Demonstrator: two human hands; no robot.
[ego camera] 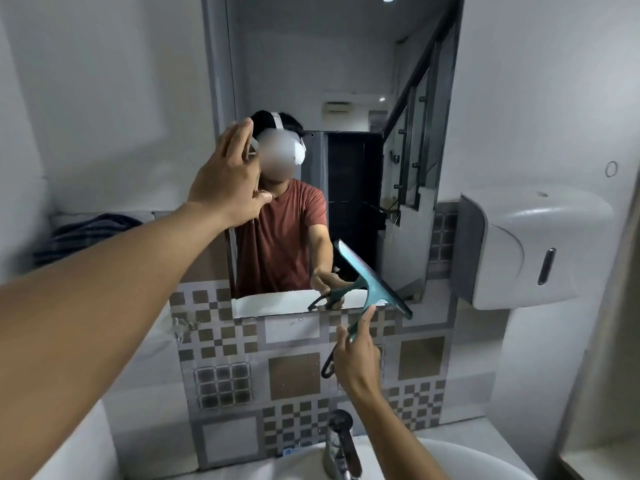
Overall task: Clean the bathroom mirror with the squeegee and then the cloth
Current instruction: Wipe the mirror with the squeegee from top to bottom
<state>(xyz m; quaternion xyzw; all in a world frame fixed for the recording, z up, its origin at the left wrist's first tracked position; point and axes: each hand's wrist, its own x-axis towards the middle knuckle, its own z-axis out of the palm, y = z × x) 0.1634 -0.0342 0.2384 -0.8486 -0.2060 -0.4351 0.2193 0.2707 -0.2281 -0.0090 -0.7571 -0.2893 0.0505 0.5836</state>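
A dark striped cloth (88, 237) lies heaped on the ledge at far left, well apart from both hands; the left hand (227, 183) presses flat against the frameless rectangular wall mirror (346, 98), fingers spread wide, holding nothing; the right hand (355, 355), the nearer one, has its grip closed on the handle of the teal plastic squeegee (372, 280); the handle runs up from the grip; the blade's long axis slants from upper left to lower right across the mirror's bottom edge.
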